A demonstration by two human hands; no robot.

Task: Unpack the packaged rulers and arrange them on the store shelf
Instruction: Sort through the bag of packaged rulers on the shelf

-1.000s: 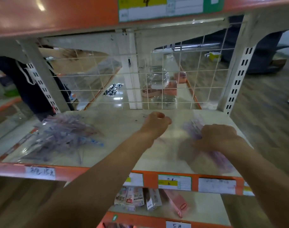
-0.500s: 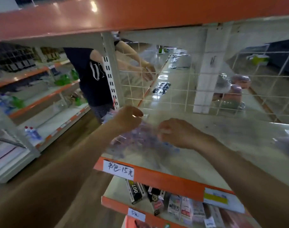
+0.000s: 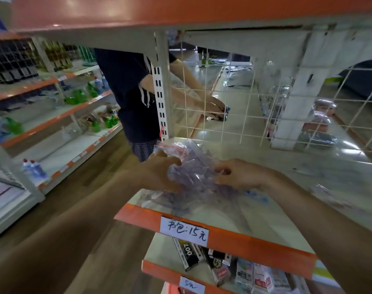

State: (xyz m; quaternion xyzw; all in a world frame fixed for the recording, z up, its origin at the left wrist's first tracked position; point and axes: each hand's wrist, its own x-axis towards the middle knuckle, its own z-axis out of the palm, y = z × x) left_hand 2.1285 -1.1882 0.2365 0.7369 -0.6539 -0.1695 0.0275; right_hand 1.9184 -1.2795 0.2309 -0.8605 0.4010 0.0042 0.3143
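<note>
Now L hand (image 3: 157, 175) & R hand (image 3: 242, 177), fingers (image 3: 172, 160) round packaged rulers (image 3: 193, 168), shelf tag (image 3: 184, 231) "书包:15元", lower tag (image 3: 191, 284) "5元".

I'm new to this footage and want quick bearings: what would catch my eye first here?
The left hand and right hand grip a heap of clear ruler packs at the left end of the shelf. Just below, a handwritten price label sits on the shelf's orange front edge. Beyond, upper left, another person in a dark top handles goods.
</note>
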